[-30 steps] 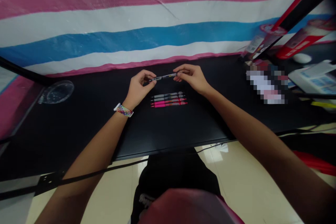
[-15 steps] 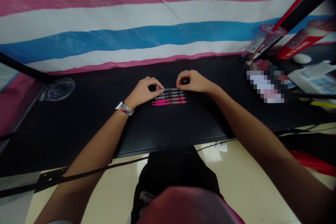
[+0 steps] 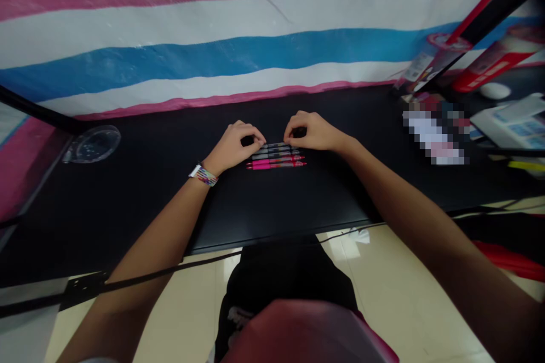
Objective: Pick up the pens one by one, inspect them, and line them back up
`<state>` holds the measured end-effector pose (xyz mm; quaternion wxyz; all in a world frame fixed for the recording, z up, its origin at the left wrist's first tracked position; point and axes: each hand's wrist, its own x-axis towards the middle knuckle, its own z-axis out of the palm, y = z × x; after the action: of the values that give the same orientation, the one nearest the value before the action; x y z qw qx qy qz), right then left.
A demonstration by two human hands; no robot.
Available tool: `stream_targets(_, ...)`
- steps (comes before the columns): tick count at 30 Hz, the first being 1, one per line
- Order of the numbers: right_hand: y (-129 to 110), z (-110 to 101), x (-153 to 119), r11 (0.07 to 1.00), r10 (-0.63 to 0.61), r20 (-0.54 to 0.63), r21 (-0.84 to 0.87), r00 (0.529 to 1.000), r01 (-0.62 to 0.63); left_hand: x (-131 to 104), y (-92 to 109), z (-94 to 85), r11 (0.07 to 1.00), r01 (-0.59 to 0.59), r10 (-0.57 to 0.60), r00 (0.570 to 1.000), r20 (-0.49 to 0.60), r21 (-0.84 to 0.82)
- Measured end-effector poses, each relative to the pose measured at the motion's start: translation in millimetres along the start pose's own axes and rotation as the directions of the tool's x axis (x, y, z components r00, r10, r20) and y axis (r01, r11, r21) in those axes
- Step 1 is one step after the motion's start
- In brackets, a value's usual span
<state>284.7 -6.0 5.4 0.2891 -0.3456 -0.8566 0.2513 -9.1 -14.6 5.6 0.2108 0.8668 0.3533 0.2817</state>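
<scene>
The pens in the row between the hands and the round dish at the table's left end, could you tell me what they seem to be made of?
The pens look like moulded plastic: grey and vivid pink barrels with a slight sheen, probably glossy. The round dish looks like clear glass or clear plastic, see-through with bright glints; which one cannot be told. The table beneath them is matt black.

A black desk (image 3: 128, 204) stands against a striped tarpaulin (image 3: 213, 28) of pink, white and blue bands; cream floor tiles (image 3: 409, 295) gleam below its front edge, where a black cable (image 3: 170, 273) runs across
</scene>
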Motion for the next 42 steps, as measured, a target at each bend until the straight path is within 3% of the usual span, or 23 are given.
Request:
stream_targets(5,-24.4,4.8,1.5,0.994,-0.108,-0.088,-0.025,0.99,0.106,0.4,-1.1,-0.7,1.0,0.012,-0.012,1.0,0.001,0.012)
stream_targets(12,-65.4,29.8,-3.7,0.944,-0.295,0.139,-0.108,0.945,0.311,0.1,-0.7,-1.3,0.998,0.054,-0.054,0.999,0.008,0.023)
stream_targets(18,-71.1,32.5,-4.8,0.951,-0.295,0.194,-0.033,0.936,0.307,0.9,0.5,-1.2,0.998,0.065,-0.065,0.998,0.006,0.005)
stream_targets(24,-76.1,32.4,-6.6,0.98,-0.19,0.282,-0.003,0.94,0.199,0.7,2.2,-0.8,0.997,0.072,-0.072,0.997,-0.019,-0.008)
stream_targets(29,-66.3,28.0,-3.7,0.976,-0.178,0.063,0.137,0.982,0.168,-1.5,12.3,-4.1,0.997,0.064,-0.066,0.995,-0.076,-0.03)
stream_targets(33,-46.8,24.3,2.7,0.982,-0.077,-0.147,0.161,0.986,0.101,-1.8,15.2,-3.2,0.997,0.014,-0.023,0.992,-0.121,-0.079)
stream_targets(38,-26.6,22.8,8.2,0.924,0.186,-0.186,0.366,0.965,-0.108,-0.9,12.6,-1.2,0.99,0.051,-0.075,0.977,-0.197,-0.128)
stream_targets(42,-14.5,17.8,9.9,0.795,0.337,-0.217,0.587,0.916,-0.153,0.1,8.2,-2.2,0.986,0.077,-0.12,0.946,-0.301,-0.151)
